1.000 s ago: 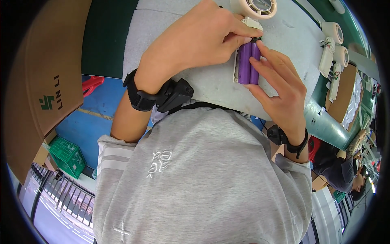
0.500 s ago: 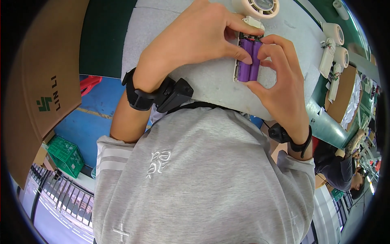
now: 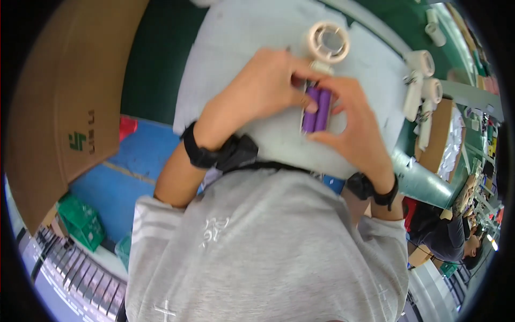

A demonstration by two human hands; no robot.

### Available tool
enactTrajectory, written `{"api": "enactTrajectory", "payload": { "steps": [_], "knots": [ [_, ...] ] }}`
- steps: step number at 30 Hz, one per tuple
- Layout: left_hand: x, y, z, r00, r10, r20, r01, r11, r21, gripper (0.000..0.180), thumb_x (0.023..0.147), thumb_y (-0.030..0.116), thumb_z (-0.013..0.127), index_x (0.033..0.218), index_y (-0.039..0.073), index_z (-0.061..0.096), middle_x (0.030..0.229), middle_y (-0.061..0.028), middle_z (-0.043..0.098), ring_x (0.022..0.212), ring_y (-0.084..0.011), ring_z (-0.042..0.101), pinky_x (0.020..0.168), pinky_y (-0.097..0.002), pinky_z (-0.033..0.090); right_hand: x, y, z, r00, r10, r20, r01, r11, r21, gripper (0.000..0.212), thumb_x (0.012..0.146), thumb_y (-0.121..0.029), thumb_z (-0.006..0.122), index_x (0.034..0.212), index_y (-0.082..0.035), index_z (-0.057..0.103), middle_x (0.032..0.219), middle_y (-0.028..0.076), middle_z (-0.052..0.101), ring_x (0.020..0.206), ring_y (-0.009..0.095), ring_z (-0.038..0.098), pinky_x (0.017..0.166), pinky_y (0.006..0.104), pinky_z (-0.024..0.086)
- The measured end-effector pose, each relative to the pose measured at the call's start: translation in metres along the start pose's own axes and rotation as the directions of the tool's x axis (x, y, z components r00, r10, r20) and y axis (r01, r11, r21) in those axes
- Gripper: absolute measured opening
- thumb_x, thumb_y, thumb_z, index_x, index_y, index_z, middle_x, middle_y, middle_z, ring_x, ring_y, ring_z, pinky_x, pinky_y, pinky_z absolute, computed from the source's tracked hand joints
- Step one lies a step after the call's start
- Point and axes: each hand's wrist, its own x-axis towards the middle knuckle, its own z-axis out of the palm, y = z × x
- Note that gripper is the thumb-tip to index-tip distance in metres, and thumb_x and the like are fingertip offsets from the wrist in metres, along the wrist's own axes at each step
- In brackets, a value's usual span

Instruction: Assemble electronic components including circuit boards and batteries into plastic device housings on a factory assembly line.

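Observation:
An opened handheld fan [image 3: 329,42] lies on the white padded work surface [image 3: 370,70], its round cream head pointing away from me. Two purple cylindrical battery cells [image 3: 323,110] lie side by side in the handle's open shell. My left hand [image 3: 263,86] grips the handle from the left, thumb pressed on the cells and fingers at the neck end. From the right, my right hand [image 3: 357,115] closes round the handle, fingertips near the cells' upper end and thumb at their lower end. Blur and my fingers hide the wiring.
More cream fan parts [image 3: 421,63] lie at the right edge. Beyond them stands an open cardboard box [image 3: 437,134] holding whitish sheets. A large cardboard carton [image 3: 80,96] rises at the left, with a green crate [image 3: 80,221] on the floor. A person [image 3: 445,236] sits at far right.
My view has shifted, so the fan and both hands appear lower and more of the fan head shows. My right fingers have come closer to my left at the handle's neck end.

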Motion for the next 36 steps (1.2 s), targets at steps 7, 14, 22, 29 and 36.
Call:
{"api": "enactTrajectory", "payload": {
  "steps": [7,14,22,29,36],
  "knots": [
    [-0.006,-0.002,0.008,0.999,-0.021,-0.035,0.018,0.996,-0.083,0.051,0.058,0.006,0.082,0.108,0.013,0.071,0.076,-0.0140,0.066,0.061,-0.0224,0.058,0.062,-0.0324,0.048,-0.017,0.010,0.008,0.997,-0.082,-0.011,0.082,0.996,-0.030,0.068,0.063,-0.011,0.083,0.126,-0.006,0.056,0.126,0.013,0.050,0.106,0.027,0.058,0.083,0.0341,0.053],
    [-0.005,0.005,-0.002,0.991,-0.115,0.066,0.120,0.990,-0.071,0.056,0.061,-0.003,0.080,0.115,0.007,0.068,0.102,-0.0110,0.071,0.075,-0.0131,0.060,0.073,-0.0264,0.050,-0.021,-0.001,0.017,0.994,-0.108,-0.027,0.097,0.956,-0.276,0.066,0.066,-0.021,0.082,0.126,-0.006,0.056,0.126,0.012,0.050,0.106,0.028,0.057,0.083,0.0354,0.053],
    [0.000,0.005,0.002,0.948,0.023,-0.319,-0.045,0.997,-0.062,0.045,0.072,-0.001,0.075,0.115,0.005,0.066,0.109,-0.0110,0.067,0.084,-0.0139,0.060,0.079,-0.0254,0.049,0.027,0.024,-0.010,0.984,-0.037,-0.176,-0.038,0.914,-0.404,0.062,0.070,-0.016,0.078,0.128,-0.008,0.053,0.128,0.016,0.049,0.110,0.034,0.055,0.087,0.0401,0.050],
    [-0.002,-0.022,-0.005,0.918,-0.042,-0.394,-0.063,0.966,-0.249,0.020,0.085,0.005,0.065,0.105,0.003,0.068,0.097,-0.0093,0.069,0.079,-0.0154,0.061,0.069,-0.0255,0.049,0.109,0.052,-0.085,0.953,-0.057,-0.297,-0.140,0.789,-0.598,0.052,0.078,-0.020,0.072,0.126,-0.009,0.054,0.127,0.014,0.051,0.111,0.035,0.054,0.087,0.0424,0.049],
    [-0.002,-0.015,-0.009,0.930,-0.082,-0.359,-0.024,0.959,-0.282,0.013,0.088,0.008,0.064,0.096,0.001,0.070,0.089,-0.0096,0.069,0.072,-0.0146,0.061,0.065,-0.0248,0.048,0.167,0.164,-0.207,0.941,0.056,-0.334,-0.307,0.559,-0.770,0.053,0.080,-0.029,0.071,0.125,-0.006,0.054,0.122,0.017,0.056,0.110,0.036,0.056,0.095,0.0417,0.046]
  ]
}}
